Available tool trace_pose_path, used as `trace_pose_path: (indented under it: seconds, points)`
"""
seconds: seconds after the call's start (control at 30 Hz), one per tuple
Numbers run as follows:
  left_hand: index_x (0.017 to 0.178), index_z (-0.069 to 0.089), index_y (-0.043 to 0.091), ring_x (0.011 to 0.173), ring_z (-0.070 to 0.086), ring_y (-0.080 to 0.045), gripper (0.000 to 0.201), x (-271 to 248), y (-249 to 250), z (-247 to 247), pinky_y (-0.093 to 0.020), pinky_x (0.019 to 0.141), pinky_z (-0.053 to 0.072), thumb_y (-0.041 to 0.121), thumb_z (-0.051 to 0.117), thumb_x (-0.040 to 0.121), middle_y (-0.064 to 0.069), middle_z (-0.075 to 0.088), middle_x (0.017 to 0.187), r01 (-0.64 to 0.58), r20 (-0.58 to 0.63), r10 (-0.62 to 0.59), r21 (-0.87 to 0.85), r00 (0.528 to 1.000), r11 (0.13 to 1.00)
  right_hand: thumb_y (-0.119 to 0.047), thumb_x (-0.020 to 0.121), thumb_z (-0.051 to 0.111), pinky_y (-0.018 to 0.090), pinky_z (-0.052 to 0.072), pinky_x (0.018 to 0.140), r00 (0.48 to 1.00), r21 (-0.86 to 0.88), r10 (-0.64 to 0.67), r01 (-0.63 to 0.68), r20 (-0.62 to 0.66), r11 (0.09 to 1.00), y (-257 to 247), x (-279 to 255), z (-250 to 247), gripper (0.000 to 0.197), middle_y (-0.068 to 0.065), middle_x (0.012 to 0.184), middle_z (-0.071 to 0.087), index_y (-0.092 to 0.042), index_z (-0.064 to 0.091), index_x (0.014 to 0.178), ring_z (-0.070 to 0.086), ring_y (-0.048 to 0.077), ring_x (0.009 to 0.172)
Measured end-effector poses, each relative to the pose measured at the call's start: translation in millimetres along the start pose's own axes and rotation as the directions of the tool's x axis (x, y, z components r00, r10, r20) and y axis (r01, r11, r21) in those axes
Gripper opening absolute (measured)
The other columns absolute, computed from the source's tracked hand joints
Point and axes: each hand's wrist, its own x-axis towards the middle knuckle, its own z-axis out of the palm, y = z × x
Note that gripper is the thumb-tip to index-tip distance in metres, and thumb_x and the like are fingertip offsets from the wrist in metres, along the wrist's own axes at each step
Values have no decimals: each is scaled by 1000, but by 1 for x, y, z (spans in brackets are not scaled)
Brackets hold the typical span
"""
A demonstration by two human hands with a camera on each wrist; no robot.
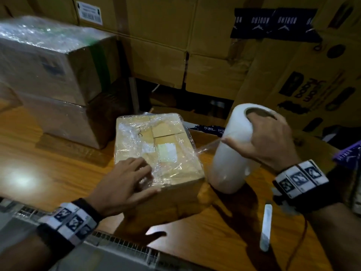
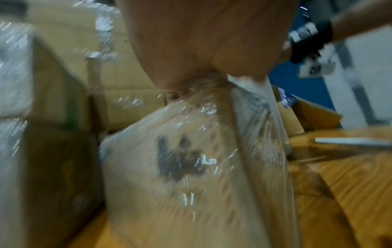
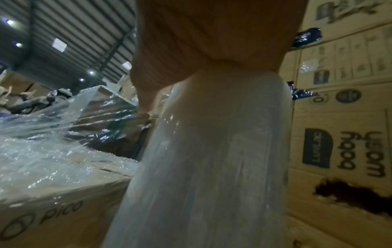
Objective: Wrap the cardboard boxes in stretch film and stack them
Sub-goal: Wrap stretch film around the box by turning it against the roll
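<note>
Standing at the far left of the desk (image 1: 58, 169) are two wrapped boxes (image 1: 48, 61), one on top of the other, already sheathed in film. Nearer the middle lies the small cardboard box (image 1: 156, 145), its top crinkled with film and its near side apparently bare. The left hand (image 1: 125, 180) rests on its near corner, fingers spread and pressing the film down. A taut sheet of stretch film (image 1: 207, 148) runs rightward to the film roll (image 1: 234, 149), held upright by the right hand (image 1: 267, 141), fingers hooked into the core and thumb across the face.

To do this pass well, keep the left palm firm so the box cannot skid, hold even tension, and carry the roll low round the bare side. A pale cutter (image 1: 266, 227) lies at the right.
</note>
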Motion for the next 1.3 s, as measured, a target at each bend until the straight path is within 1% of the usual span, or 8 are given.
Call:
trace_pose_path:
  seconds: [0.1, 0.2, 0.3, 0.53, 0.77, 0.9, 1.07, 1.3]
  points:
    - [80, 61, 23, 76, 45, -17, 48, 27, 23, 18, -34, 69, 31, 61, 42, 104, 4, 45, 87, 254, -200, -225, 133, 953, 958, -90, 80, 42, 44, 51, 90, 999, 76, -38, 38, -3, 996, 5, -5, -5, 100, 18, 115, 70, -4, 61, 127, 66, 34, 101]
    - [88, 65, 16, 86, 49, -25, 29, 45, 44, 26, -39, 74, 39, 45, 66, 95, -7, 53, 97, 460, -313, -414, 91, 855, 883, -86, 84, 37, 38, 49, 68, 999, 4, 7, -7, -31, 1000, -2, 1, -5, 89, 15, 92, 70, -7, 64, 112, 64, 33, 79]
    - [100, 70, 13, 92, 55, -28, 25, 49, 66, 34, -40, 77, 49, 24, 78, 79, -11, 60, 106, 342, -385, -305, 29, 871, 939, -87, 88, 34, 35, 43, 60, 995, -55, 73, -77, -63, 996, -12, 1, -1, 85, 13, 78, 65, -8, 64, 100, 59, 31, 67]
    - [116, 64, 21, 104, 53, -21, 48, 57, 91, 60, -40, 89, 45, 63, 45, 100, -2, 59, 113, 288, -242, -270, 40, 932, 957, -73, 83, 57, 49, 41, 110, 990, 120, -138, 132, 40, 984, 20, -8, -2, 84, 14, 125, 64, -7, 53, 135, 59, 32, 115]
    - [127, 66, 25, 116, 55, -21, 56, 16, 41, 48, -40, 96, 39, 68, 40, 102, 3, 63, 129, 25, -147, -13, 80, 989, 996, -91, 85, 38, 46, 34, 95, 990, -125, 70, -86, -122, 988, 12, -17, 5, 85, 10, 97, 68, -14, 64, 111, 60, 28, 91]
    - [103, 66, 24, 96, 54, -18, 65, 27, 55, 38, -39, 88, 37, 81, 36, 96, 4, 62, 107, 130, -227, -106, 92, 968, 987, -96, 78, 45, 50, 34, 104, 963, -37, 221, -229, -156, 973, -8, -7, 17, 94, 16, 100, 68, -11, 64, 114, 59, 35, 99]
    - [98, 55, 18, 92, 45, -21, 80, 71, 104, 44, -41, 81, 42, 94, 42, 78, -4, 50, 104, 366, -274, -329, 94, 903, 926, -67, 79, 57, 54, 34, 110, 995, 122, 73, -65, -62, 990, 5, -12, 6, 77, 18, 112, 64, -7, 53, 127, 59, 39, 107]
    - [105, 54, 21, 91, 43, -17, 41, 62, 110, 54, -37, 81, 45, 58, 49, 88, -1, 49, 102, 280, -178, -261, 92, 949, 956, -69, 91, 55, 48, 40, 103, 997, 36, -77, 78, -26, 996, 31, -20, -3, 72, 10, 126, 69, -15, 56, 138, 63, 29, 116]
